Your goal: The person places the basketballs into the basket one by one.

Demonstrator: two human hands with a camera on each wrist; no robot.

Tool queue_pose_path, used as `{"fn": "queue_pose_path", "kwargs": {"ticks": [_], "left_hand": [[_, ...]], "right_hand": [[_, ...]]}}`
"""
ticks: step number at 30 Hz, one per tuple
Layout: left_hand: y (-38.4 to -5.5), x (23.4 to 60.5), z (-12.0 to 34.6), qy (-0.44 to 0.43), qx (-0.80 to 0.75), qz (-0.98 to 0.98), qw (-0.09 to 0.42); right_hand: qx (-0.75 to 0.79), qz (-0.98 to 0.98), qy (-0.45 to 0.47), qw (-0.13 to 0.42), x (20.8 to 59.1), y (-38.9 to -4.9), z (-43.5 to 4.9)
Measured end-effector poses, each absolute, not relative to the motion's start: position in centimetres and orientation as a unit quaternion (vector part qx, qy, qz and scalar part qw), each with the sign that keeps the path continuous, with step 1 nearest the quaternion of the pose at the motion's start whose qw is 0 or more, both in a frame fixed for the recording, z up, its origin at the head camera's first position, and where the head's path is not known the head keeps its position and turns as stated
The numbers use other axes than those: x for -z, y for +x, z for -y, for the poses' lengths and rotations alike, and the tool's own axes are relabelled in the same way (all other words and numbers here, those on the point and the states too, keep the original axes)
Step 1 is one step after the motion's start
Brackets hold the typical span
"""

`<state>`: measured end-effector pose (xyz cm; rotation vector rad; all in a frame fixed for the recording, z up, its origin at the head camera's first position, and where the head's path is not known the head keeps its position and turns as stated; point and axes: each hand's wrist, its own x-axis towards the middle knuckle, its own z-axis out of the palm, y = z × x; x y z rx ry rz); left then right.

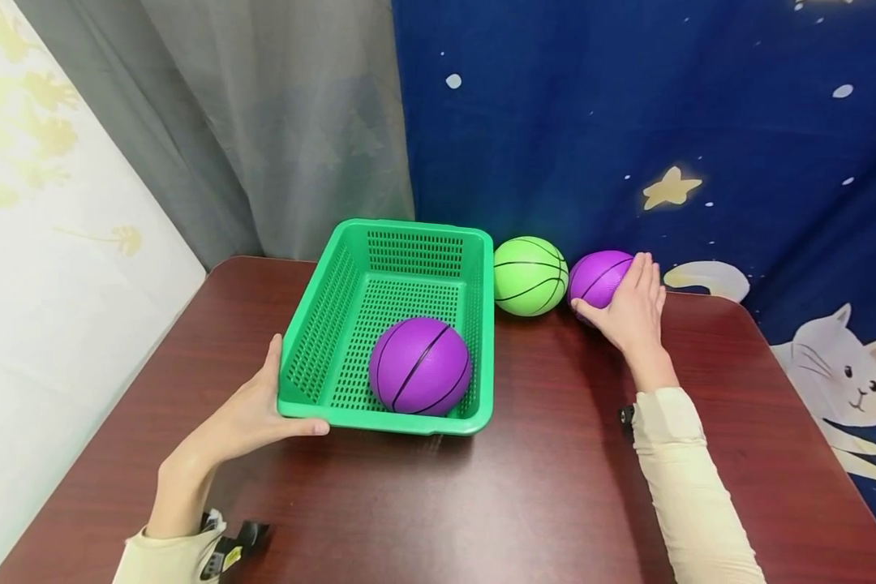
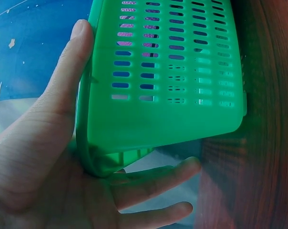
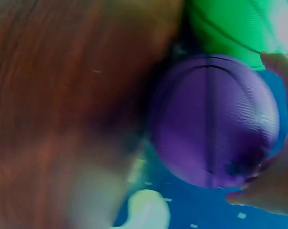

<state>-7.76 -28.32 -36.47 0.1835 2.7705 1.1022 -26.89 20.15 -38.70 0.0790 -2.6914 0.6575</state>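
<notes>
A green plastic basket [image 1: 392,419] with slotted walls stands on the table, a purple ball [image 1: 419,367] with black lines inside its near right part. My left hand [image 1: 251,410] touches the basket's near left corner, thumb along the front rim and fingers along the left side. In the left wrist view those fingers [image 2: 156,191] are straight and spread. At the back right, my right hand [image 1: 633,308] is spread over a second purple ball [image 1: 597,274], thumb to its left, fingers to its right. A light green ball [image 1: 530,276] sits between that ball and the basket.
The dark red wooden table [image 1: 438,503] ends at the back against a grey curtain [image 1: 307,122] and a blue curtain [image 1: 555,122] with stars and a white cat. A pale patterned wall covering [image 1: 66,268] runs along the left.
</notes>
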Motion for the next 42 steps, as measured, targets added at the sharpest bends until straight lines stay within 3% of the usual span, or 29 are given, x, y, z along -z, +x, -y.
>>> {"fn": "queue_pose_path", "kwargs": {"ticks": [17,42], "left_hand": [[-8.0,36.5,27.8,0.062,-0.367,-0.925,0.076],[-7.9,36.7,28.2,0.059,-0.377,-0.921,0.075]], "right_hand": [[-0.271,0.919,-0.019,0.285,41.0,-27.3,-22.0],[-0.27,0.922,-0.027,0.276,41.2,-27.5,-20.7]]}}
